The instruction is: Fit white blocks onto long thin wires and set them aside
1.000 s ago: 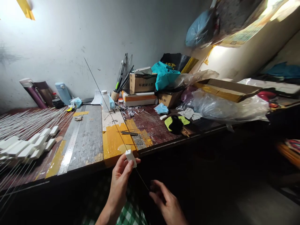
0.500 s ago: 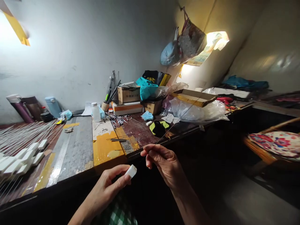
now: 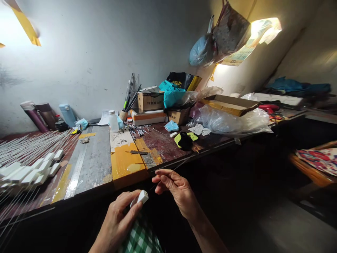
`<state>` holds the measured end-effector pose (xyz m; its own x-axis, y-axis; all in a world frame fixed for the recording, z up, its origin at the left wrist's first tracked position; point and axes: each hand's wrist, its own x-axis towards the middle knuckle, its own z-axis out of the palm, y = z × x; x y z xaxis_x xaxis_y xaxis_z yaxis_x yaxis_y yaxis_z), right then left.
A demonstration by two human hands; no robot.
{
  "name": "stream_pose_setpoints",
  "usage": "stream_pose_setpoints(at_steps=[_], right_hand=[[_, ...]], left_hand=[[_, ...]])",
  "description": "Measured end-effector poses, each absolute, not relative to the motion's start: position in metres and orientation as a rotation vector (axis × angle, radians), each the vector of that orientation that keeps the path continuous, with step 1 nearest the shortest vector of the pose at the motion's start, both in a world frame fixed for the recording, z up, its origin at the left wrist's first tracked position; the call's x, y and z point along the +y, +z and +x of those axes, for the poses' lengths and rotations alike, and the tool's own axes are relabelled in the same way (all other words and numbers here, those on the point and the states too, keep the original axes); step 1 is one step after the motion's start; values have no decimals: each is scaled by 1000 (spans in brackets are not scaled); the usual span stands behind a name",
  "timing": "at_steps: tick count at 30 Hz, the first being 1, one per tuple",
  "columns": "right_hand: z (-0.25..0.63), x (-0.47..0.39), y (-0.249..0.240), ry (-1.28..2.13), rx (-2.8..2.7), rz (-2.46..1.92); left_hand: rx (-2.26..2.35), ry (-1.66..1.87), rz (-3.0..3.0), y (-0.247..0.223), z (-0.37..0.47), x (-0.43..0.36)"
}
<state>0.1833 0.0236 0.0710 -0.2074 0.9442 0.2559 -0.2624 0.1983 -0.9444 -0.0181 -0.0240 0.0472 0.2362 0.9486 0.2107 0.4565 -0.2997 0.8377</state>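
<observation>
Cup (image 3: 122, 115) at the worktop's (image 3: 97, 158) back edge, crammed with upright rods and pens; open cardboard box (image 3: 151, 100) beside it, contents unclear. Left hand (image 3: 119, 219), low in front of the worktop, pinching a small white block (image 3: 142, 196) between thumb and fingers. Right hand (image 3: 172, 188) just beside, fingertips closed on a thin dark wire (image 3: 181, 164) slanting up to the right.
</observation>
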Motion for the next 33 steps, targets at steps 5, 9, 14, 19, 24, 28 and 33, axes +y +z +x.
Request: stream_pose_setpoints(at_steps=[5, 9, 14, 19, 24, 28, 33], right_hand=[[179, 27, 67, 1195, -1253, -847], [170, 30, 58, 1204, -1219, -834], [170, 33, 53, 1355, -1364, -752], [167, 30, 46, 1277, -1410, -846], [165, 46, 39, 1079, -1649, -983], [176, 91, 38, 552, -1928, -1057], [180, 138, 33, 444, -2113, -1057]], left_hand=[[1382, 1004, 2015, 37, -25, -28], [1429, 1026, 2049, 31, -25, -27], [1453, 1019, 1972, 31, -30, -26], [1474, 1008, 1993, 25, -33, -26], [1477, 1037, 1872, 16, -43, -26], [1473, 1042, 1592, 15, -64, -25], [1361, 1035, 1398, 21, -81, -23]])
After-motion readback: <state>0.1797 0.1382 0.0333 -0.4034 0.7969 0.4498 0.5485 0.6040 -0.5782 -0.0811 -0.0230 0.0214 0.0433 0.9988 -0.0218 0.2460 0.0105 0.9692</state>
